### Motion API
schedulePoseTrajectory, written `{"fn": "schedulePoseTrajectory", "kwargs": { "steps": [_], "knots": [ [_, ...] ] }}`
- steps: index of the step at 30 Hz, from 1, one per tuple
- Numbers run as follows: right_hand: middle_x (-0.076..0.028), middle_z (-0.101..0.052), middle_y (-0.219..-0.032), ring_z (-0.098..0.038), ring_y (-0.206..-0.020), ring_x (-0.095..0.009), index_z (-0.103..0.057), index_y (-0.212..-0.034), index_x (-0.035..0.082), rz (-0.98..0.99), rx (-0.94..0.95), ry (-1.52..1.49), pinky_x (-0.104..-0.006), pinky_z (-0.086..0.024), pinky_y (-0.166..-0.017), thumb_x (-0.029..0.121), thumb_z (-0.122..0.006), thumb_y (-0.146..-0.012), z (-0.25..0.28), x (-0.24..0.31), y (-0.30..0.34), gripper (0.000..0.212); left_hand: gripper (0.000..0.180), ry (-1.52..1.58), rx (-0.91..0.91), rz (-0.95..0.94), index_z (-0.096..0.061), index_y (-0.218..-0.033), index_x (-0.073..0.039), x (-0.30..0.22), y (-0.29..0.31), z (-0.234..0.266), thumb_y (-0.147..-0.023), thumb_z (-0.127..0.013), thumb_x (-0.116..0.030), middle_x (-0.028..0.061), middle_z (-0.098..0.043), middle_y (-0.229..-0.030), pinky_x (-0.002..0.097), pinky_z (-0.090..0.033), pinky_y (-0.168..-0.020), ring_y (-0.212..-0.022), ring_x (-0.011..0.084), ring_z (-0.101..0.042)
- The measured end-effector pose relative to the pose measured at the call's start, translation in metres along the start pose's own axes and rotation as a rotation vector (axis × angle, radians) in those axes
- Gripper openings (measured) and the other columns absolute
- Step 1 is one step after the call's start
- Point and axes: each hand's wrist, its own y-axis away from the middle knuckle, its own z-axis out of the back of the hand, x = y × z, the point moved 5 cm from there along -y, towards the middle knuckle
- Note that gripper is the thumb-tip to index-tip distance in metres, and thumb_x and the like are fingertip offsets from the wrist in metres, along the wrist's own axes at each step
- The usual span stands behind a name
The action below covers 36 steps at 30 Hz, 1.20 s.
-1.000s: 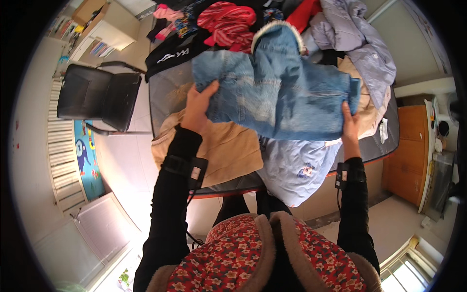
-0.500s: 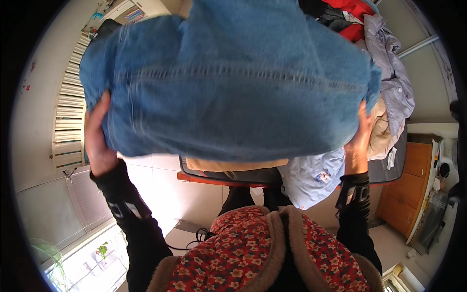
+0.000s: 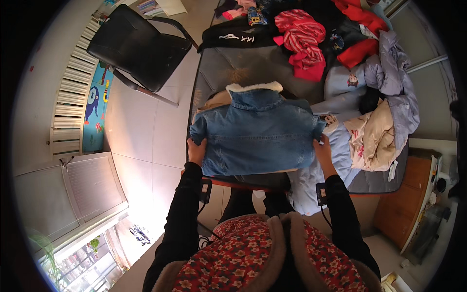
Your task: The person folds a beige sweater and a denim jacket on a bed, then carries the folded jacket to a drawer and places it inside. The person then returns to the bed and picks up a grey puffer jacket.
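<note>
A blue denim jacket (image 3: 258, 141) with a cream fleece collar is folded into a wide bundle, its back facing up and its collar pointing away from me. It lies at the near edge of a dark grey padded bed (image 3: 219, 68), over some tan cloth (image 3: 216, 100) that shows at its far left. My left hand (image 3: 197, 152) grips the jacket's left side, thumb on top. My right hand (image 3: 323, 150) pinches its right side near the sleeve fold. Parts of the fingers on both hands are hidden by the denim.
Light blue cloth (image 3: 311, 182) hangs over the bed's near edge. Beige clothing (image 3: 374, 138) and a lilac padded coat (image 3: 406, 97) lie to the right. Red striped clothing (image 3: 301, 36) sits farther back. A black armchair (image 3: 138, 48) stands left; a wooden cabinet (image 3: 406, 194) is at right.
The jacket has moved from close up, where it filled the upper view, down and away onto the bed. Both hands have gone down with it, still gripping its sides.
</note>
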Motion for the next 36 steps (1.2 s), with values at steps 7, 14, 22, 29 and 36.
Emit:
{"fn": "schedulePoseTrajectory", "kwargs": {
  "steps": [7, 14, 22, 29, 36],
  "knots": [
    [-0.016, -0.04, -0.139, -0.037, -0.13, -0.035, -0.038, -0.139, 0.008, 0.702, 0.013, 0.016, -0.042, -0.031, -0.108, 0.008, -0.071, -0.068, 0.013, 0.193, -0.018, 0.078, 0.097, -0.251, 0.084, -1.1, -0.02, -0.145, 0.002, -0.211, 0.031, 0.003, -0.071, -0.079, -0.022, 0.0251, -0.034, -0.138, 0.0431, -0.031, -0.106, -0.127, 0.0403, -0.035],
    [-0.004, -0.057, -0.109, -0.051, -0.11, -0.027, -0.056, -0.113, 0.014, 1.005, 0.268, 0.366, -0.0383, -0.032, -0.104, 0.007, -0.073, -0.064, -0.028, 0.271, -0.025, 0.053, 0.047, -0.583, 0.321, -1.442, -0.052, -0.112, -0.009, -0.29, 0.046, -0.055, -0.069, -0.071, -0.009, 0.0081, -0.053, -0.099, 0.041, -0.039, -0.094, -0.098, 0.0282, -0.052],
    [-0.001, -0.055, -0.1, -0.053, -0.1, -0.025, -0.054, -0.092, 0.012, 0.814, -0.212, 0.301, -0.0379, -0.045, -0.082, 0.003, -0.065, -0.065, -0.022, 0.209, -0.022, 0.03, 0.019, -0.615, -0.301, -1.461, -0.054, -0.096, -0.012, -0.251, 0.066, -0.057, -0.077, -0.057, -0.01, 0.0045, -0.049, -0.087, 0.0372, -0.041, -0.078, -0.085, 0.0224, -0.051],
    [-0.009, -0.038, -0.141, -0.037, -0.128, -0.033, -0.055, -0.118, 0.014, 0.763, -0.069, 0.193, -0.0457, -0.032, -0.105, 0.009, -0.062, -0.074, 0.007, 0.208, 0.004, 0.045, 0.057, -0.637, 0.096, -1.304, -0.049, -0.13, -0.016, -0.232, 0.089, -0.036, -0.078, -0.069, -0.026, 0.0125, -0.043, -0.13, 0.0474, -0.032, -0.104, -0.125, 0.0316, -0.039],
    [-0.011, -0.026, -0.151, -0.019, -0.14, -0.038, -0.049, -0.134, 0.022, 0.732, 0.047, 0.553, -0.0615, -0.015, -0.109, 0.036, -0.056, -0.088, -0.046, 0.183, 0.041, 0.049, 0.064, -0.842, 0.194, -1.082, -0.043, -0.139, -0.023, -0.172, 0.099, -0.055, -0.082, -0.065, -0.043, 0.0114, -0.026, -0.152, 0.0541, -0.02, -0.111, -0.139, 0.0355, -0.023]
  ]
}}
